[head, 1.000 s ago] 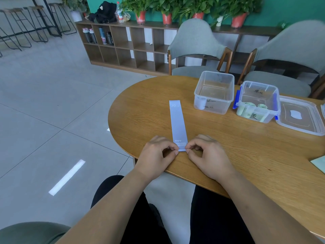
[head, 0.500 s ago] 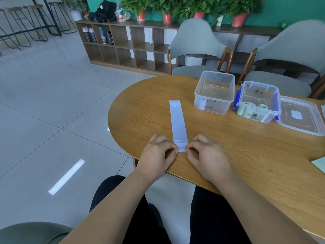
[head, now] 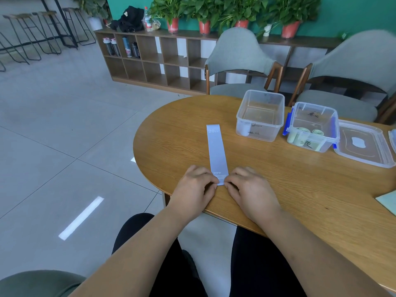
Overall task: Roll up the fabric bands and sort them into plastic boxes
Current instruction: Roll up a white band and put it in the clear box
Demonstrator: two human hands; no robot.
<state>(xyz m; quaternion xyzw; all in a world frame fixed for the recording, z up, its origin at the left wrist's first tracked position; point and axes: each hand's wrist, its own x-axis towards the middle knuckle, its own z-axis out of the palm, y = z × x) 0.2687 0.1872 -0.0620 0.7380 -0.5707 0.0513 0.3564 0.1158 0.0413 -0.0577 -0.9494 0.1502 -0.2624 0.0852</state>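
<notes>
Lavender fabric band (head: 216, 151) lies flat on the wooden surface (head: 300, 189), running from the hands straight out toward 12 o'clock, with its printed far end free. The left hand (head: 192, 187) and right hand (head: 250, 189) meet at its near end. The fingers (head: 211, 181) of both are curled in and pinch that end between them, one hand at each corner. Almost the whole strip is flat, so this roll looks barely begun.

At 1 o'clock from the hands stands a clear box (head: 263, 133) with one pale roll (head: 244, 128) in its near left corner. Just beside it, at 2 o'clock, a blue-clipped box (head: 312, 105) holds green rolls (head: 300, 136). A loose lid (head: 351, 151) lies touching or almost touching that box, farther round at 2 o'clock.

So some sorting seems done. What is left, as I judge it, is to roll this band and drop it in, likely beside the pale roll. A green piece (head: 387, 202) at 3 o'clock, cut by the frame edge, may be another band waiting.
</notes>
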